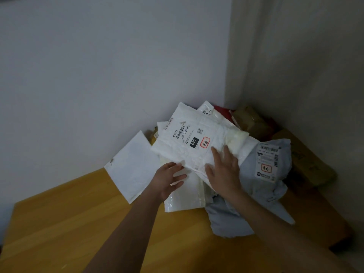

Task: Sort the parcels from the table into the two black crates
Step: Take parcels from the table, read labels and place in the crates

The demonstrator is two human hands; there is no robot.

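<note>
wooden table (pixel 65 223) | white mailers (pixel 136 166) and grey bag (pixel 256 186) heaped at corner | brown parcels (pixel 303 154) behind

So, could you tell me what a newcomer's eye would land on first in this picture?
Most likely the white padded parcel with the black "060" label, at the centre atop a heap in the table's far corner. The left hand reaches under its near edge while the right hand lies flat on it. To the right, a crumpled grey mailer bag with a barcode label also stands out.
</note>
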